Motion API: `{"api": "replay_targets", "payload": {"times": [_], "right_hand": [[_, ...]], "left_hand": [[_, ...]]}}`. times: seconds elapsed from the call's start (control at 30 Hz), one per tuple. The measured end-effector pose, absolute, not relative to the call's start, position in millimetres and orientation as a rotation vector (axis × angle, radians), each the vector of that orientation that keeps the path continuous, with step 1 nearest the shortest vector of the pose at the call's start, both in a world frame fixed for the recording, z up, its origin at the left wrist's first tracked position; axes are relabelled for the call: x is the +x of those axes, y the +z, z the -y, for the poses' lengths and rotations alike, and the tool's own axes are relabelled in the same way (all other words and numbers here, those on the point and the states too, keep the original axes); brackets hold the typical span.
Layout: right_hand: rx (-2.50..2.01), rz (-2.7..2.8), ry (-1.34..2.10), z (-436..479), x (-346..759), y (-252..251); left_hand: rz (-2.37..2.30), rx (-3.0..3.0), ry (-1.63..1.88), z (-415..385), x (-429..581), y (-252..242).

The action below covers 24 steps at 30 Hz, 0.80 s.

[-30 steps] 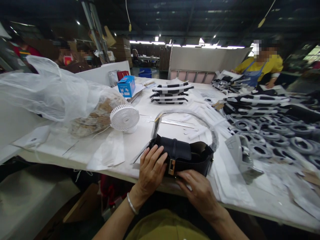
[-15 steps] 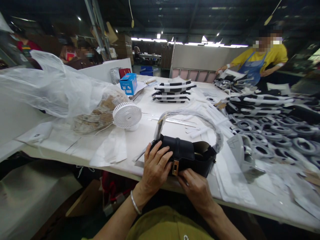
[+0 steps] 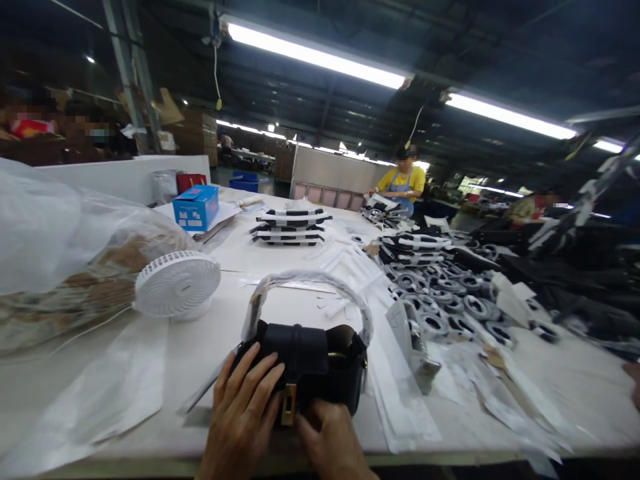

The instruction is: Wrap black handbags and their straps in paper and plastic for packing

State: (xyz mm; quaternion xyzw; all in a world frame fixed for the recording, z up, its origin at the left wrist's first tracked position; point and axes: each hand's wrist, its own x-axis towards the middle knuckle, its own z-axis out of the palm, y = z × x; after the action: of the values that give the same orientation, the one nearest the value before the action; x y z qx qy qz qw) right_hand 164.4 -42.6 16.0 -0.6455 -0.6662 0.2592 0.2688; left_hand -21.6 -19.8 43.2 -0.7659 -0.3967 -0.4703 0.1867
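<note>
A black handbag [image 3: 300, 348] stands upright on the table's near side. Clear wrap covers its arched handle [image 3: 313, 277], and a gold clasp [image 3: 289, 403] hangs at the front. The bag's right end gapes, showing a light lining. My left hand [image 3: 245, 407] grips the bag's left side, its fingers laid over the flap and front. Right of the clasp, my right hand [image 3: 330, 437] is closed against the lower front, with curled fingers; its fingertips are partly hidden. A thin dark pointed strip [image 3: 207, 387] sticks out to the left of the bag.
A white fan [image 3: 177, 283] and plastic-bagged brown material [image 3: 110, 267] are left. Behind stand a blue box [image 3: 197, 207] and stacked wrapped black pieces [image 3: 290, 227]. A tape dispenser [image 3: 413, 343], wrapped rings [image 3: 445, 297] and white sheets lie right. A person in yellow [image 3: 403, 180] works farther back.
My view has tilted up and turned right, so the bag and hands appear lower and farther left. Both hands stay on the bag, the right one still beside the clasp.
</note>
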Motion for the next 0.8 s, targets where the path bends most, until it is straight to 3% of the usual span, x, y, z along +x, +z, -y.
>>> {"api": "replay_targets", "payload": {"times": [0.3,0.6,0.8], "right_hand": [[-1.763,1.207,1.148,33,147,-16],[-1.569,2.066,0.055,41,154,-6],[-1.692,2.270,0.018,33,147,17]], "left_hand": [[1.088,-2.134,-1.259,20,-20,38],[1.093,-2.159,-1.303,20,-18,33],[1.095,-2.150,-1.284,21,-21,24]]}}
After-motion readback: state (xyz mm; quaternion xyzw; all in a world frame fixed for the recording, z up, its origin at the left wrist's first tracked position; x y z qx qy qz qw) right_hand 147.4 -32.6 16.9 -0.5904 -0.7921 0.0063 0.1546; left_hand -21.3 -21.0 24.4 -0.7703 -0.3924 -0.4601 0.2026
